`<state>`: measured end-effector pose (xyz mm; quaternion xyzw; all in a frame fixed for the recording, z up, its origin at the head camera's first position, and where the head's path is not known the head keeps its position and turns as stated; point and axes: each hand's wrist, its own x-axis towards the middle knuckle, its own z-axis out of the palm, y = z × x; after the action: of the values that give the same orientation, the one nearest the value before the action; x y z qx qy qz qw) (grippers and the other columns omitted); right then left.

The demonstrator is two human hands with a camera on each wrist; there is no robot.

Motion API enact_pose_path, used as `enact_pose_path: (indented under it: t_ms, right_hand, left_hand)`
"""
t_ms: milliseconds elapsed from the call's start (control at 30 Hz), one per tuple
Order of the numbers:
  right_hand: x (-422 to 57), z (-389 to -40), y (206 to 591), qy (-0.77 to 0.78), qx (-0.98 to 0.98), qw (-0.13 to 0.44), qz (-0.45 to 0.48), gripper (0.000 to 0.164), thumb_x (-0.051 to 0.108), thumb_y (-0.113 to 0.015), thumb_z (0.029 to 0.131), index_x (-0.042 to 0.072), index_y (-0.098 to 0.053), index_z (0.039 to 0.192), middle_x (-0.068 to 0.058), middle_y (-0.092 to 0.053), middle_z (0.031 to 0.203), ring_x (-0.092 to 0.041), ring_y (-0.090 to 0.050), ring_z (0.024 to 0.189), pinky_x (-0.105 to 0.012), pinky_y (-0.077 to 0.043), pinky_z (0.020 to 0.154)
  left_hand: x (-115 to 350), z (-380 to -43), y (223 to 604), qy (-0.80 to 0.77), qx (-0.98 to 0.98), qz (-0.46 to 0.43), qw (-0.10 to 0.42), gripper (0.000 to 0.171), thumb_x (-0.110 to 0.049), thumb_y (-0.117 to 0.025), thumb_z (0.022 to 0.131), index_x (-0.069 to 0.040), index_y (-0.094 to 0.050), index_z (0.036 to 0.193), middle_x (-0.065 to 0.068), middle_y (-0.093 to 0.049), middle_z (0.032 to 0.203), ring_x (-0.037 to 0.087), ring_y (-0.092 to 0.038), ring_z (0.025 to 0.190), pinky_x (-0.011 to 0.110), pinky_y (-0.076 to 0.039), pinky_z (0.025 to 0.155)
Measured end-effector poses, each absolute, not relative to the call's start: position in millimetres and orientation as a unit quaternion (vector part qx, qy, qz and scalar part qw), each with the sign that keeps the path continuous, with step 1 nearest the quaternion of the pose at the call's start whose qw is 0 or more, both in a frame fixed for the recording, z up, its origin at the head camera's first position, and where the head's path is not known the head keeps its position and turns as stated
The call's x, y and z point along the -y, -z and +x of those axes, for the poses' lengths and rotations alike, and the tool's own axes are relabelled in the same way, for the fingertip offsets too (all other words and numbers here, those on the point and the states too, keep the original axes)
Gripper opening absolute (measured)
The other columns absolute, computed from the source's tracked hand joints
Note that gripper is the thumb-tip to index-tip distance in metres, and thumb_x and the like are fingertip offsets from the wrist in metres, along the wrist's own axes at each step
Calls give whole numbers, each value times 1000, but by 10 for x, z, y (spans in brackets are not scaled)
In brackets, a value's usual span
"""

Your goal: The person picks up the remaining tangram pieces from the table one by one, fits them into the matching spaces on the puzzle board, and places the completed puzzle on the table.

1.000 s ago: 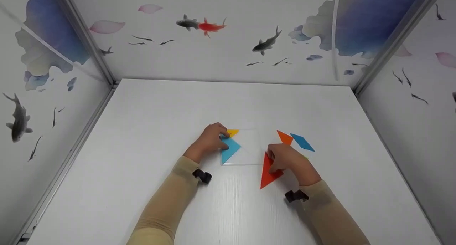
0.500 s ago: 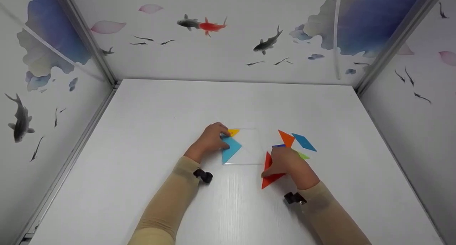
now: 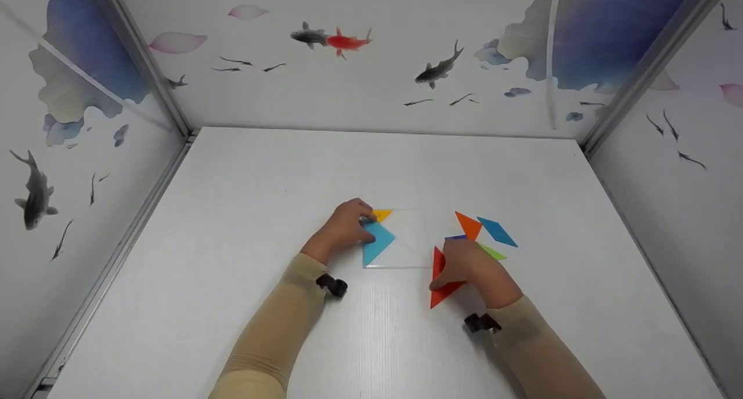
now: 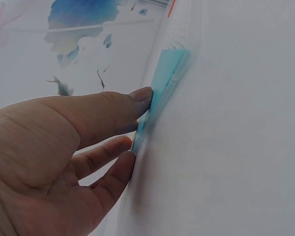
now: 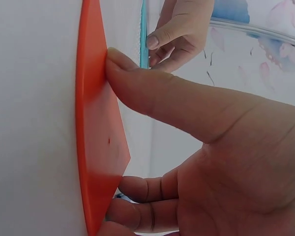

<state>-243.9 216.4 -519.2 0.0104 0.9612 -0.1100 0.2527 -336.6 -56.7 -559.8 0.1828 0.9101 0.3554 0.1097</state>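
In the head view my left hand (image 3: 343, 226) rests at the left side of a shallow clear square tray (image 3: 400, 266). Its thumb presses the light blue triangle (image 3: 378, 243) inside, and its fingertips lie by the yellow triangle (image 3: 382, 215). The left wrist view has the thumb on the blue piece's face, other fingers relaxed at its edge. My right hand (image 3: 473, 268) grips the large red triangle (image 3: 439, 293) beside the tray's right edge. In the right wrist view, its thumb is on one edge of the red triangle (image 5: 103, 132), with fingers at the opposite side.
Past the right hand lie an orange triangle (image 3: 469, 225), a blue parallelogram (image 3: 497, 232), a partly covered green piece (image 3: 493, 251) and a mostly hidden dark blue piece (image 3: 455, 237). Printed walls (image 3: 377, 97) enclose the white table (image 3: 278, 166).
My right thumb has shifted left across the red triangle to its left edge. The dark blue and green pieces show more than before. My left hand keeps its place.
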Motion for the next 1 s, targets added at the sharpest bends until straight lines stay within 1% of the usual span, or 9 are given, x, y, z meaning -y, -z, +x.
enact_pose_path:
  t_ms: [367, 533, 700, 900, 1000]
  right_hand:
    - [-2149, -2439, 5189, 123, -958, 259, 24, 65, 37, -99, 72, 8, -60, 115, -8, -63, 96, -23, -60, 93, -31, -55, 72]
    - [-2161, -2440, 5181, 122, -958, 261, 22, 65, 37, -99, 73, 7, -60, 116, -8, -64, 96, -23, -61, 93, -32, -56, 73]
    - [-2174, -2432, 5169, 128, -958, 258, 8, 69, 38, -98, 74, 7, -57, 121, -8, -63, 98, -23, -61, 93, -34, -58, 75]
    - [-2218, -2442, 5177, 158, -953, 258, -1, 73, 37, -96, 76, 7, -54, 128, -9, -62, 100, -23, -62, 89, -32, -58, 71]
    - [-2261, -2470, 5173, 174, -949, 263, 1, 69, 32, -96, 78, 10, -55, 128, -9, -62, 102, -23, -62, 90, -31, -58, 70]
  left_hand:
    - [553, -3376, 5618, -355, -913, 169, 111, 39, -14, -87, 86, -8, -79, 124, 5, -62, 138, 26, -57, 132, 42, -47, 120]
    - [539, -3378, 5600, -354, -914, 165, 111, 39, -14, -87, 87, -8, -78, 124, 5, -62, 139, 27, -57, 132, 42, -47, 120]
    - [545, -3383, 5595, -352, -913, 175, 111, 40, -13, -87, 86, -7, -78, 125, 6, -62, 140, 29, -58, 134, 42, -47, 120]
    - [558, -3386, 5586, -358, -909, 184, 109, 43, -11, -89, 84, -5, -78, 125, 9, -63, 141, 30, -58, 134, 43, -48, 118]
    - [553, -3381, 5577, -360, -909, 178, 114, 42, -12, -89, 85, -5, -78, 125, 8, -62, 141, 29, -58, 134, 43, -48, 118]
